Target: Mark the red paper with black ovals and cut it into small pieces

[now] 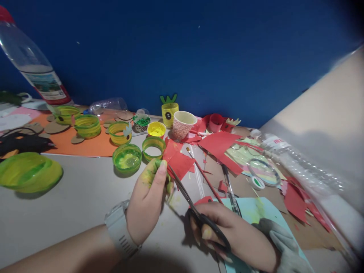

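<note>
My right hand (pixel 222 223) grips the black handles of a pair of scissors (pixel 189 199), whose blades point up and left toward my other hand. My left hand (pixel 150 193) is closed in a pinch near the blade tips. Green and yellow paint stains its fingers. Whatever lies between those fingers is hidden or too small to make out. Just behind the fingertips lies red paper (pixel 180 165) on the table. A green-and-yellow painted ring (pixel 154 149) and a shallow painted bottle base (pixel 126 158) stand beyond my left hand.
Left are a large painted piece (pixel 30 172), a glue gun (pixel 25 142) and an upright bottle (pixel 42 72). Paint cups (pixel 156 129) and a patterned paper cup (pixel 183 125) stand at the back. Right lie a paintbrush (pixel 204 176), tape roll (pixel 264 172) and clear bottle (pixel 301 161).
</note>
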`<move>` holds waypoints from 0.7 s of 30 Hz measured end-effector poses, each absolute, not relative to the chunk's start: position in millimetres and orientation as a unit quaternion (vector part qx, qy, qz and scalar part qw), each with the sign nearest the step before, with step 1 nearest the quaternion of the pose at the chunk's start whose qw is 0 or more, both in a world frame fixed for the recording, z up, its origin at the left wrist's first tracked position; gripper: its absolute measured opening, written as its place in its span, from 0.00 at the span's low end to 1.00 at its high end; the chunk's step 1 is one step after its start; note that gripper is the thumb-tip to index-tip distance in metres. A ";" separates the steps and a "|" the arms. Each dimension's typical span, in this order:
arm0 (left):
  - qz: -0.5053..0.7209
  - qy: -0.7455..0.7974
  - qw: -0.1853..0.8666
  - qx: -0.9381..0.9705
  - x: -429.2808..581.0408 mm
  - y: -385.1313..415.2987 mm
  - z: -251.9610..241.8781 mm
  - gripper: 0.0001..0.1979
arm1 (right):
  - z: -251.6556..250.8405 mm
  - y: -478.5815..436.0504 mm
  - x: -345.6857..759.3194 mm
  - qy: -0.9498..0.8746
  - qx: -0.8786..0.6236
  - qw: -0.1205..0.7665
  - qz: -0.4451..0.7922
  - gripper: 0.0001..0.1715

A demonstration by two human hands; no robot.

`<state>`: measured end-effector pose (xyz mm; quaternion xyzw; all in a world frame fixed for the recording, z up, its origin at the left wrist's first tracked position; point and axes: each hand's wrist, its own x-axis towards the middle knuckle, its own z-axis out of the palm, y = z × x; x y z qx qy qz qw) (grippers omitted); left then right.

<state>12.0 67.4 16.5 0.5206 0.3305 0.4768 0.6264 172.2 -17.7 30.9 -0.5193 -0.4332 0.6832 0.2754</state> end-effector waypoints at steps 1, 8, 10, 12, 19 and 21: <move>0.477 0.331 0.626 0.521 12.3 67.5 15.4 0.13 | 31.0 -17.8 172.0 -0.433 -0.521 0.277 0.681 0.33; 0.475 0.336 0.642 0.500 12.9 68.7 9.2 0.13 | 28.6 -18.3 172.7 -0.431 -0.516 0.278 0.686 0.33; 0.469 0.334 0.645 0.503 12.5 68.3 11.9 0.14 | 27.3 -18.4 173.8 -0.427 -0.513 0.277 0.691 0.32; 0.464 0.331 0.650 0.503 11.9 67.8 16.2 0.17 | 26.4 -18.4 174.5 -0.419 -0.518 0.277 0.692 0.32; 0.460 0.328 0.637 0.524 11.0 69.0 18.9 0.17 | 28.7 -17.5 173.7 -0.422 -0.528 0.271 0.685 0.32; 0.468 0.331 0.623 0.532 11.6 69.5 16.9 0.17 | 29.8 -17.4 173.6 -0.423 -0.533 0.268 0.682 0.32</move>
